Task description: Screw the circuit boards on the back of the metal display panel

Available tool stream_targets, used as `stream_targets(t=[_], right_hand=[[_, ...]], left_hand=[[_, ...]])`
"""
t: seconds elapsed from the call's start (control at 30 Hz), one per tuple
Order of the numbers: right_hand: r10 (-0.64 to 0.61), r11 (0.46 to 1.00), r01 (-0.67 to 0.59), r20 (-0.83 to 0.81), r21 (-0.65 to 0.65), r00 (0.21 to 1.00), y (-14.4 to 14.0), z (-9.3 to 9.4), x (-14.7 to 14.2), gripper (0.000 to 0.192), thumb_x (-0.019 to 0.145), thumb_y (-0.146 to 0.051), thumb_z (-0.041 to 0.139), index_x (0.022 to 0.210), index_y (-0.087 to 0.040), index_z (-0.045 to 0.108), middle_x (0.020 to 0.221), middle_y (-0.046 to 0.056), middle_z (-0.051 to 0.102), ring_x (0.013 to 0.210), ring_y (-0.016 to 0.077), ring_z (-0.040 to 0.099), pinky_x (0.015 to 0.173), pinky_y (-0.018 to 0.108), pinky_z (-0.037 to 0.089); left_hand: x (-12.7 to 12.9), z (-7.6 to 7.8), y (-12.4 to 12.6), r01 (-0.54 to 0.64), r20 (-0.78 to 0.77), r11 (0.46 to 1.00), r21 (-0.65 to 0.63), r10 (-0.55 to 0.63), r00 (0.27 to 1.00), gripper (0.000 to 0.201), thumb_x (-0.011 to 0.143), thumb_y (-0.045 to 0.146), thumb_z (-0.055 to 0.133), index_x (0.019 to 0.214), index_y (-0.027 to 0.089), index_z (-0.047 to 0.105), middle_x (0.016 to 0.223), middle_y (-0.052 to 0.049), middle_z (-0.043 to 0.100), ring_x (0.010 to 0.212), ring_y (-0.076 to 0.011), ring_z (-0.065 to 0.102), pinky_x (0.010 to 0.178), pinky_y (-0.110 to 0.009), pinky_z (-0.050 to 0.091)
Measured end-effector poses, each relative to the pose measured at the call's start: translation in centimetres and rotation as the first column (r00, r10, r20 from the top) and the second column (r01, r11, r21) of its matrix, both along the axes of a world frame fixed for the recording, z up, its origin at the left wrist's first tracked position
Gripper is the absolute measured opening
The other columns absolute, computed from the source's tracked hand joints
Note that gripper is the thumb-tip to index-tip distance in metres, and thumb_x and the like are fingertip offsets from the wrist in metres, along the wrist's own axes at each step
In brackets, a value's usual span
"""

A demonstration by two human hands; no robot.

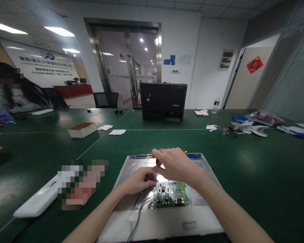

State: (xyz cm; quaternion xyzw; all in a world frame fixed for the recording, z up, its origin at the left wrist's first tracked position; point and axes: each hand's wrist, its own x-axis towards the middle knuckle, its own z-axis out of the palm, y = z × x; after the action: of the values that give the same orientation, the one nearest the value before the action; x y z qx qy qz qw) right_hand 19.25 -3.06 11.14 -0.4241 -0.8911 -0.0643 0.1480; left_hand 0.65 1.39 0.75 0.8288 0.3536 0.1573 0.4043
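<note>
Green table [243, 175], cardboard box [82, 129] – contents unclear, right hand [176, 165] fingers closed round screwdriver [158, 164], left hand [139, 180] pinching its tip

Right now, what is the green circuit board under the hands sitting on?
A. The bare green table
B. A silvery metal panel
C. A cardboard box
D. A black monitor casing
B: the green circuit board lies on the silvery metal panel, with both hands, left and right, working just above it.
</note>
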Motion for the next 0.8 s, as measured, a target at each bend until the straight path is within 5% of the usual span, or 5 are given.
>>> stream_targets(t=[0.43, 0.8], right_hand=[[0.051, 0.998, -0.052, -0.030, -0.035, 0.998, -0.12, -0.07, -0.10, 0.017, 0.081, -0.022, 0.053, 0.098, -0.020, 0.048, 0.086, 0.001, 0.067, 0.067, 0.0158, 0.060, 0.047, 0.026, 0.017], [-0.023, 1.000, 0.024, -0.013, 0.016, 1.000, 0.20, -0.22, -0.21, 0.012, 0.084, -0.026, 0.054, 0.093, -0.020, 0.050, 0.080, -0.001, 0.068, 0.064, 0.0158, 0.061, 0.046, 0.027, 0.017]], left_hand=[[0.06, -0.13, 0.05, 0.005, 0.008, 1.000, -0.020, -0.005, 1.000, 0.004, 0.070, 0.018, 0.058, 0.073, 0.016, 0.057, 0.063, 0.004, 0.051, 0.061, -0.0129, 0.048, 0.058, -0.023, 0.037], [0.07, -0.02, -0.11, -0.018, 0.008, 0.999, -0.041, 0.019, 1.000, 0.005, 0.072, 0.019, 0.058, 0.075, 0.016, 0.058, 0.064, 0.004, 0.051, 0.060, -0.0121, 0.047, 0.056, -0.022, 0.036]])
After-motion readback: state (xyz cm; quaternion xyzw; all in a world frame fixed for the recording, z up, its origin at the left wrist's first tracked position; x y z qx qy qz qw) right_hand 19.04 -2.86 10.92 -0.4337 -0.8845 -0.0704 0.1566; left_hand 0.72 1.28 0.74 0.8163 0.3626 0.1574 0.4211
